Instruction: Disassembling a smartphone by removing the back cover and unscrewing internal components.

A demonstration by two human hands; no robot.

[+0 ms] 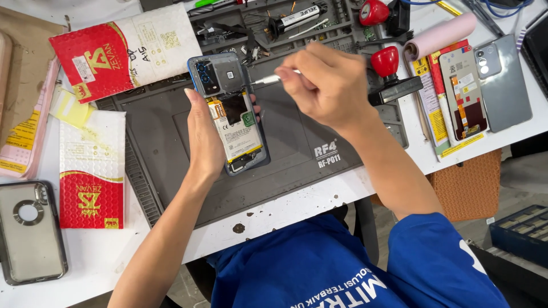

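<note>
Clear plastic is catching the light at the far left of the white bench (pixel 274 214), where an empty phone case (pixel 29 231) is lying flat beside two red-and-white padded mailers, one (pixel 91 171) lying just right of the case and the other (pixel 123 48) sitting higher up, near the bench's far edge. A grey repair mat (pixel 297 142) is filling the middle of the bench, and over it the left hand (pixel 204 137) is cradling an opened smartphone (pixel 231 111), back cover off, with the thumb running up its left edge and fingertips just showing along its right edge; the phone is sitting in the palm, raised over the mat rather than lying on it, with its camera block pointing away from the person and its battery exposed. To the right, the right hand (pixel 328 85) is curling closed around a thin metal tool (pixel 268 78), whose tip is reaching leftward to the phone's upper right edge, just beside the camera block. Farther right, two red-knobbed tools (pixel 385 60) are standing at the mat's edge, and beyond them a packaged phone part (pixel 462 94) and a grey phone back (pixel 502 80) are lying side by side.
</note>
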